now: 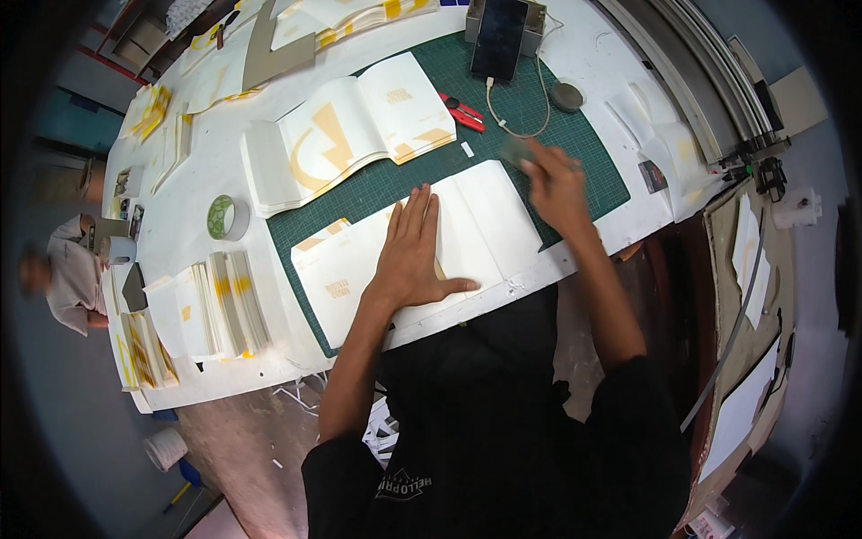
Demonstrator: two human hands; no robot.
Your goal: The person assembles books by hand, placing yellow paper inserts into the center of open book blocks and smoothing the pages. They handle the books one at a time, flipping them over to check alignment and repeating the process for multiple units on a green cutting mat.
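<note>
A white printed paper cover with fold lines and pale yellow print lies on a green cutting mat before me. My left hand presses flat on it, fingers stretched out and thumb spread to the right. Above the cover's right end, my right hand is blurred by motion, with its fingers closed. A smeared greyish piece shows at those fingertips, too blurred to name. Just beyond lies a stack of printed covers with yellow shapes. A red cutter rests at the stack's right side.
A phone with a cable leans at the back, near a round grey object. On the left are a tape roll and bundles of booklets. A long metal machine borders the right. Another person is at far left.
</note>
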